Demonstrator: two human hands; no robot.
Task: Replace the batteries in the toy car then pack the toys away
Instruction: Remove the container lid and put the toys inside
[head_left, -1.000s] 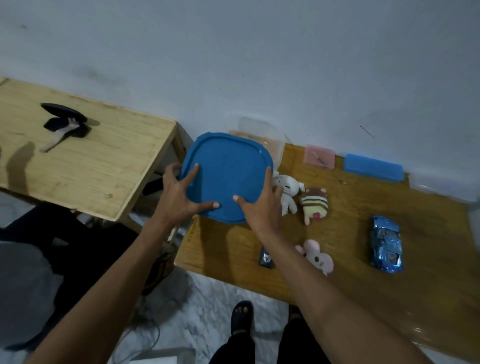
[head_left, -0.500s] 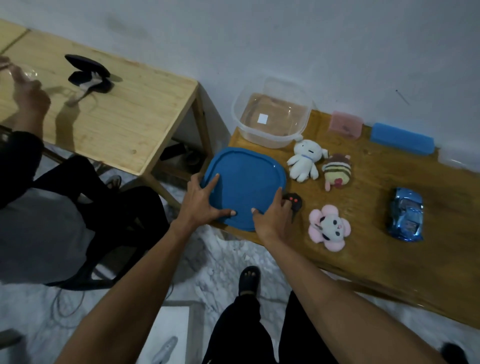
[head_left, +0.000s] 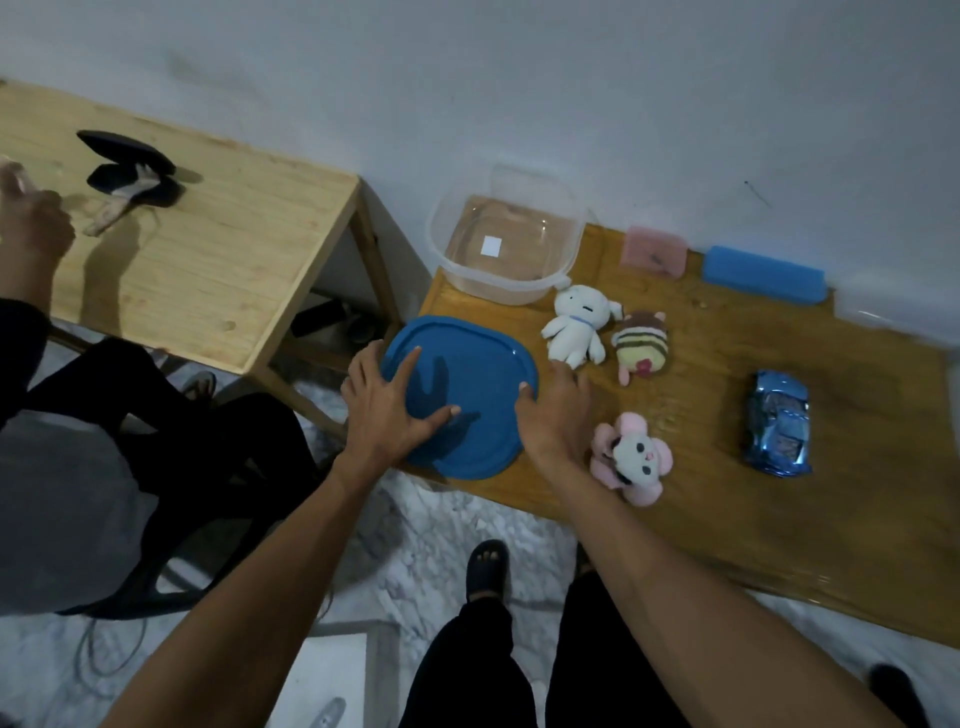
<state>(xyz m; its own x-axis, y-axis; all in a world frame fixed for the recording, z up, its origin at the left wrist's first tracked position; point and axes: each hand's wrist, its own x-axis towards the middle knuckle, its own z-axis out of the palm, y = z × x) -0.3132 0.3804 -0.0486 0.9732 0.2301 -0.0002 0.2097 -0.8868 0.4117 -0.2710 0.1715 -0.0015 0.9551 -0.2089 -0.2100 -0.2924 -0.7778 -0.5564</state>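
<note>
While the blue lid (head_left: 467, 395) lay flat at the table's (head_left: 727, 493) left corner, both hands rested on it. The left hand (head_left: 387, 410) lay on the lid's 9 o'clock edge, fingers spread wide apart and pressed flat, gripping nothing. The right hand (head_left: 558, 410) sat at the lid's 3 o'clock edge, thumb on the rim, the other fingers loosely apart over the tabletop and closed on nothing.

At 12 o'clock from the lid stood the clear tub (head_left: 506, 249), uncovered, against the wall, with a small white sticker on its floor. At 2 o'clock from the lid lay the white plush (head_left: 576, 330), and touching it on the right the striped plush (head_left: 641, 348). The pink plush (head_left: 631, 460) lay just beside the right wrist, at 4 o'clock from the lid. The car (head_left: 777, 428), shiny blue, sat well apart at 3 o'clock, nose pointing away from the person. No batteries could be made out.

Along the wall at 1 o'clock lay a pink box (head_left: 654, 252) and a blue case (head_left: 763, 273). A second table (head_left: 208, 260) at 10 o'clock carried a black case (head_left: 130, 166), with another person's hand (head_left: 31, 228) at its left end.
</note>
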